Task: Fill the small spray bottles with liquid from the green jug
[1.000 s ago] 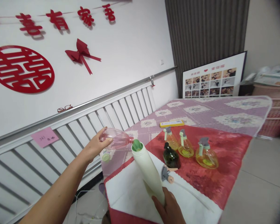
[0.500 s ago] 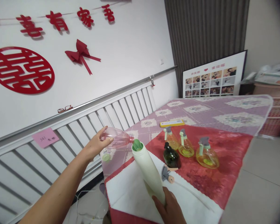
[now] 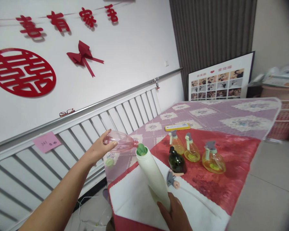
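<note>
My left hand grips a clear pink plastic bottle, tipped on its side with its open neck at a green funnel. The funnel sits in the mouth of a tall cream-coloured bottle, which leans over a white cloth. My right hand is wrapped round the cream bottle's base at the lower edge of the view. A loose grey spray-pump head lies on the cloth beside the cream bottle.
A dark green glass bottle and three yellow spray bottles stand on a red cloth over the patterned table. A yellow flat box lies farther back. A white slatted railing runs along the left; pink baskets stand far right.
</note>
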A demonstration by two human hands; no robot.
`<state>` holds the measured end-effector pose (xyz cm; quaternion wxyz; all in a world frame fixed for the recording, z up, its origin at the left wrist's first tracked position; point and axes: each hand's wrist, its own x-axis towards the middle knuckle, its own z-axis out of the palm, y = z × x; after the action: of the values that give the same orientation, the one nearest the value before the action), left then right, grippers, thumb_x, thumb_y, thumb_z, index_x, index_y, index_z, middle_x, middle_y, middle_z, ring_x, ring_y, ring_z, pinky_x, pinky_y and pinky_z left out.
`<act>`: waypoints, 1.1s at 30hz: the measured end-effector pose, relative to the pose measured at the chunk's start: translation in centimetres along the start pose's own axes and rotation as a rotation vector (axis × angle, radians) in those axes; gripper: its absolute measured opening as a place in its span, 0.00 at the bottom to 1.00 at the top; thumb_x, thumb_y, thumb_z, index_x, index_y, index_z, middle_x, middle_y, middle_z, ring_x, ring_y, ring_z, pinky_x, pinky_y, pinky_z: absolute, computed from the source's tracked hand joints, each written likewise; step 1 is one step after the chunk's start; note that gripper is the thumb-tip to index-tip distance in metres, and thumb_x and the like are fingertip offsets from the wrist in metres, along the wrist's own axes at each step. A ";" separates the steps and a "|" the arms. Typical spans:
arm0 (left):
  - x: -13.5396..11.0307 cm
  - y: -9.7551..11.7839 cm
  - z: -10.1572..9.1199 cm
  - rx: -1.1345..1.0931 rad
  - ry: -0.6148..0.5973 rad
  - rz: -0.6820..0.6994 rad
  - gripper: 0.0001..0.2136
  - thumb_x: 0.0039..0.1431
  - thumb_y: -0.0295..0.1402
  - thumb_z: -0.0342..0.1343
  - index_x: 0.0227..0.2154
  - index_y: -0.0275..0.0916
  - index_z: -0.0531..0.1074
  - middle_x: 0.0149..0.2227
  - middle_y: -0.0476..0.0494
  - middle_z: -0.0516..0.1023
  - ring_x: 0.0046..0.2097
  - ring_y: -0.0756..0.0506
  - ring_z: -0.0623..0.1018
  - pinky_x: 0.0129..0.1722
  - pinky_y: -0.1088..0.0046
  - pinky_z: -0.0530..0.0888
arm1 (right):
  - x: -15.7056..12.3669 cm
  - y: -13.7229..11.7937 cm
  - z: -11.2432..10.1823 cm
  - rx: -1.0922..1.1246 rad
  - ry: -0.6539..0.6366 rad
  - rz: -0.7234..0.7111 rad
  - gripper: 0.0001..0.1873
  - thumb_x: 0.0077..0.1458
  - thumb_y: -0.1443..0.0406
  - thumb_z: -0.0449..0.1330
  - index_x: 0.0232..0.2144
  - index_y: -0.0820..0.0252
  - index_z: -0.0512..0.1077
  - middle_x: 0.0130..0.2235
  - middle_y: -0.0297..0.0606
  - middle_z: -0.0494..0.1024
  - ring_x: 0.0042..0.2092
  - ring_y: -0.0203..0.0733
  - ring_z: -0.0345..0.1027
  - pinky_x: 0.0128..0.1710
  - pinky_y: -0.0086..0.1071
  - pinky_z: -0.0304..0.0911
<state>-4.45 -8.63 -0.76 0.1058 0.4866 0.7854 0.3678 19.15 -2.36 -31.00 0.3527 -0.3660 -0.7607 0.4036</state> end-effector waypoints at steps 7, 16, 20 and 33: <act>0.1 0.0 -0.1 -0.002 -0.002 0.015 0.41 0.49 0.51 0.59 0.63 0.46 0.50 0.61 0.36 0.62 0.59 0.35 0.67 0.57 0.55 0.65 | 0.0 -0.4 -0.3 0.004 -0.026 0.020 0.21 0.55 0.50 0.50 0.37 0.60 0.69 0.37 0.48 0.77 0.41 0.52 0.71 0.41 0.43 0.66; 0.3 -0.1 -0.2 0.019 -0.003 0.044 0.41 0.49 0.51 0.59 0.63 0.47 0.49 0.60 0.37 0.64 0.59 0.35 0.67 0.59 0.54 0.62 | 0.0 0.1 0.1 -0.012 -0.001 0.001 0.21 0.55 0.49 0.50 0.37 0.60 0.69 0.36 0.48 0.77 0.40 0.52 0.72 0.41 0.43 0.67; 0.3 0.3 -0.3 0.044 -0.002 0.049 0.41 0.49 0.51 0.59 0.63 0.46 0.50 0.60 0.38 0.64 0.60 0.35 0.65 0.59 0.55 0.63 | 0.0 -0.1 0.0 0.000 0.014 -0.001 0.21 0.54 0.49 0.51 0.37 0.60 0.70 0.36 0.48 0.78 0.40 0.52 0.72 0.41 0.44 0.67; 0.4 3.4 -1.2 0.133 -0.076 0.020 0.42 0.47 0.52 0.60 0.63 0.46 0.51 0.61 0.38 0.64 0.60 0.34 0.66 0.59 0.55 0.63 | -0.1 0.0 0.0 -0.017 0.009 0.012 0.21 0.54 0.49 0.51 0.38 0.60 0.70 0.36 0.48 0.78 0.40 0.52 0.72 0.41 0.42 0.68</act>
<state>-2.92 -8.01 2.43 0.0991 0.5142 0.7985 0.2970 19.18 -2.43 -30.99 0.3503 -0.3754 -0.7605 0.3975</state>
